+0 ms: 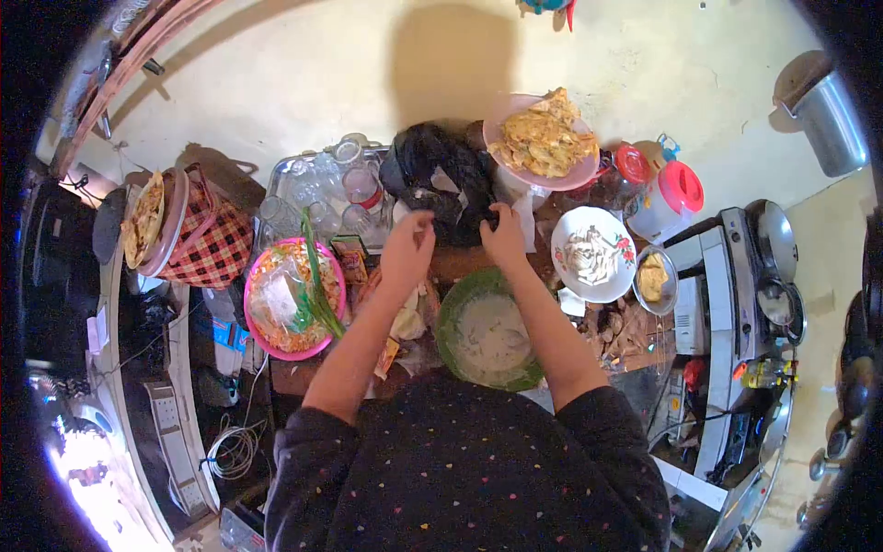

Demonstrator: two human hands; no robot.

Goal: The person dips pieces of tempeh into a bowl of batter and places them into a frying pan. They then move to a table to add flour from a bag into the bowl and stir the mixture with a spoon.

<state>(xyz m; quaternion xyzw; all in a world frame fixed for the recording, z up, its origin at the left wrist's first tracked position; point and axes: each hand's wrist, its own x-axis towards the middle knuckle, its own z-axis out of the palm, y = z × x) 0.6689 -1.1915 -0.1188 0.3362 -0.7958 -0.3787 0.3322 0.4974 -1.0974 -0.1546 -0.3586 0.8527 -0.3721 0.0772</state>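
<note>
A black plastic bag (425, 166) stands at the back of the table against the wall, its mouth gaping and something pale showing inside. My right hand (503, 237) pinches the bag's right edge. At the bag's lower left is my left hand (409, 244), its fingers curved and apart from the thumb; nothing shows in them. Below both hands sits a green basin (452, 317) holding a whitish wet mixture and a partly sunken utensil. Left of my left forearm, a pink basin (255, 322) contains shredded vegetables, a clear bag and long green onions (317, 276).
Glasses fill a metal tray (285, 175) at back left. A pink plate (497, 110) of fried food stands raised at back right. Near it are a floral bowl (575, 290) of pale strips, a small metal bowl (670, 299), red-lidded containers (676, 198) and a stove (740, 276).
</note>
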